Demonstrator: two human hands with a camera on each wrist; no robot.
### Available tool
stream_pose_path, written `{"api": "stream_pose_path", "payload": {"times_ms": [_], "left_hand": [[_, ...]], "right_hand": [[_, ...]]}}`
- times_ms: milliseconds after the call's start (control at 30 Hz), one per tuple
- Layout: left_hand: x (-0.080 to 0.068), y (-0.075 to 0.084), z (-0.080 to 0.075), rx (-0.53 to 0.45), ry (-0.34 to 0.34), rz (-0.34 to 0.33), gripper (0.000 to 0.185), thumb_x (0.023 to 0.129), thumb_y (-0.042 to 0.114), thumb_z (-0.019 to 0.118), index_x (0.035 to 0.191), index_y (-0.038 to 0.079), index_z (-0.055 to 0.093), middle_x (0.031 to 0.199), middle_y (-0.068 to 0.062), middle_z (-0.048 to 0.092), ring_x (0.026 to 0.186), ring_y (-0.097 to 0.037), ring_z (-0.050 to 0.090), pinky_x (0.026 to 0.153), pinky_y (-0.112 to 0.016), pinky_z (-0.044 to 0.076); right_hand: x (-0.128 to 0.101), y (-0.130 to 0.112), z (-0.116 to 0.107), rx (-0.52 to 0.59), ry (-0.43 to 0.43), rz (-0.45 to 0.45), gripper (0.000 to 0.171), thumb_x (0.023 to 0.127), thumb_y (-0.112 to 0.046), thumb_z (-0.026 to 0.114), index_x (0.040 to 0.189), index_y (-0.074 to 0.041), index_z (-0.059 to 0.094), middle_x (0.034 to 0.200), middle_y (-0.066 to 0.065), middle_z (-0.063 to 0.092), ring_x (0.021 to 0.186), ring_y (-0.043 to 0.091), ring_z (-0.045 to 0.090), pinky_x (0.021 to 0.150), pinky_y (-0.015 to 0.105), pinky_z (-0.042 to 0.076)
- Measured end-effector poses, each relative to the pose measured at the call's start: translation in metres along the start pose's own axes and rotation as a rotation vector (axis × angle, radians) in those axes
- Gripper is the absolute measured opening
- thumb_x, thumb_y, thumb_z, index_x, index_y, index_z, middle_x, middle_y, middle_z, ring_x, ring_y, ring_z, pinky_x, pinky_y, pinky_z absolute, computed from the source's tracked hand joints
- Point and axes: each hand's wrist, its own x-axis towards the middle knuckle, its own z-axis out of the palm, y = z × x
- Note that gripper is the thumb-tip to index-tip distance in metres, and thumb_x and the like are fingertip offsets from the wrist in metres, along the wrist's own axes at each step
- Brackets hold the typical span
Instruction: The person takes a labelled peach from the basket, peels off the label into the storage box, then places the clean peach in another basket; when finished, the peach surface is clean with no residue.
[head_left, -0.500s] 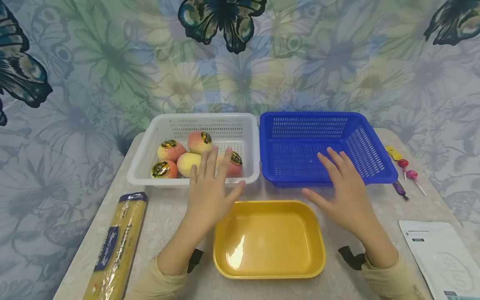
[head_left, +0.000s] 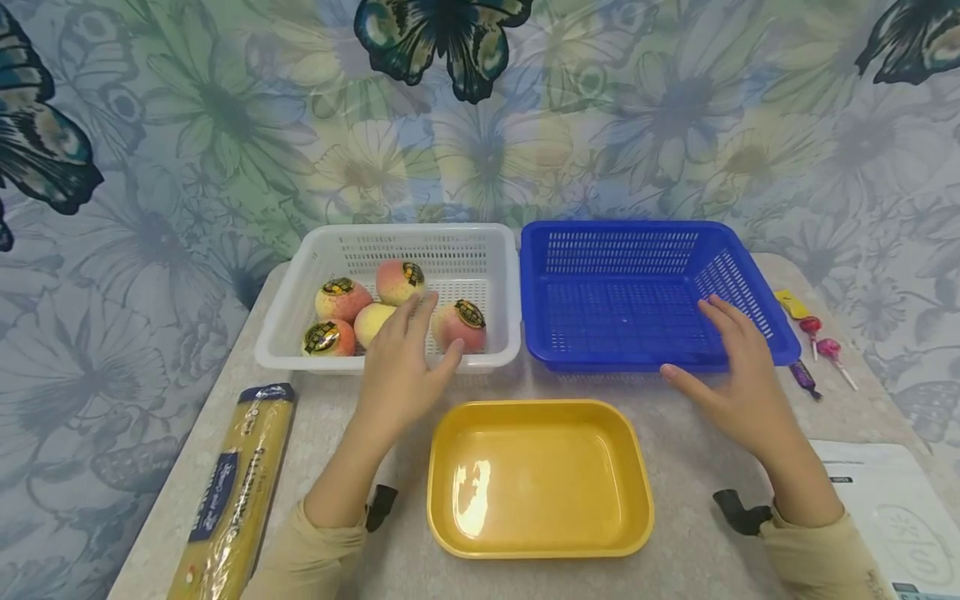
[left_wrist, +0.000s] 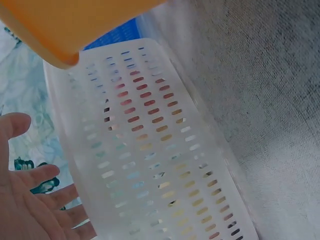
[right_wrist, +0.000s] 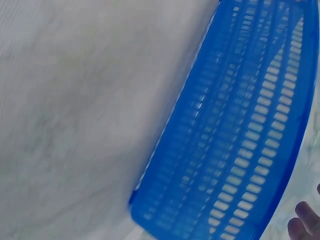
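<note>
My left hand (head_left: 397, 371) hovers over the front rim of the white basket (head_left: 277, 350), fingers spread and holding nothing. Inside that basket lie several peaches, most with black-and-gold stickers; my fingertips partly hide the pale yellow peach (head_left: 371, 323), and a red-yellow peach (head_left: 459, 327) sits right of them. Over the front right of the blue basket (head_left: 585, 363) is my right hand (head_left: 746, 400), its fingers loosely extended and grasping nothing. The left wrist view shows the slotted white wall beside my left hand (left_wrist: 37, 205). Only fingertips (right_wrist: 306, 220) of the right hand appear in the right wrist view.
A yellow tray (head_left: 540, 546) stands between my forearms. A spaghetti pack (head_left: 236, 500) lies at the left edge. Right of the blue basket are lollipops (head_left: 828, 347), a purple-wrapped candy (head_left: 804, 379) and a yellow packet (head_left: 791, 304). A white pouch (head_left: 892, 500) lies at front right.
My right hand has moved right across the blue basket's front. The left hand has shifted slightly left, uncovering more of the right-hand peach. Baskets, tray and peaches stay put.
</note>
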Motion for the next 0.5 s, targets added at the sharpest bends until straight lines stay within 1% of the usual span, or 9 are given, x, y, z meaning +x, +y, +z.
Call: {"api": "stream_pose_path", "payload": {"times_ms": [200, 367, 500], "left_hand": [[0.009, -0.003, 0.000, -0.047, -0.025, -0.026, 0.066, 0.095, 0.045, 0.056, 0.152, 0.016, 0.039, 0.155, -0.013, 0.039, 0.140, -0.039, 0.040, 0.112, -0.063, 0.031], [0.018, -0.004, 0.002, -0.076, -0.068, -0.037, 0.067, 0.094, 0.044, 0.058, 0.152, 0.017, 0.038, 0.156, -0.012, 0.038, 0.142, -0.038, 0.039, 0.114, -0.062, 0.030], [0.027, -0.005, 0.003, -0.087, -0.111, -0.040, 0.068, 0.093, 0.043, 0.058, 0.152, 0.015, 0.039, 0.156, -0.013, 0.038, 0.143, -0.037, 0.038, 0.115, -0.060, 0.030]], "right_hand": [[0.000, 0.015, -0.006, -0.022, -0.010, 0.069, 0.090, 0.083, -0.030, 0.080, 0.157, -0.020, 0.030, 0.164, 0.014, 0.022, 0.151, 0.041, 0.015, 0.117, 0.072, 0.007], [0.001, 0.027, -0.007, -0.014, 0.009, 0.077, 0.091, 0.082, -0.028, 0.081, 0.157, -0.019, 0.029, 0.163, 0.016, 0.023, 0.151, 0.042, 0.015, 0.117, 0.072, 0.007], [0.002, 0.037, -0.010, -0.026, 0.026, 0.102, 0.092, 0.082, -0.028, 0.081, 0.157, -0.016, 0.029, 0.163, 0.017, 0.022, 0.151, 0.043, 0.015, 0.117, 0.072, 0.007]]}}
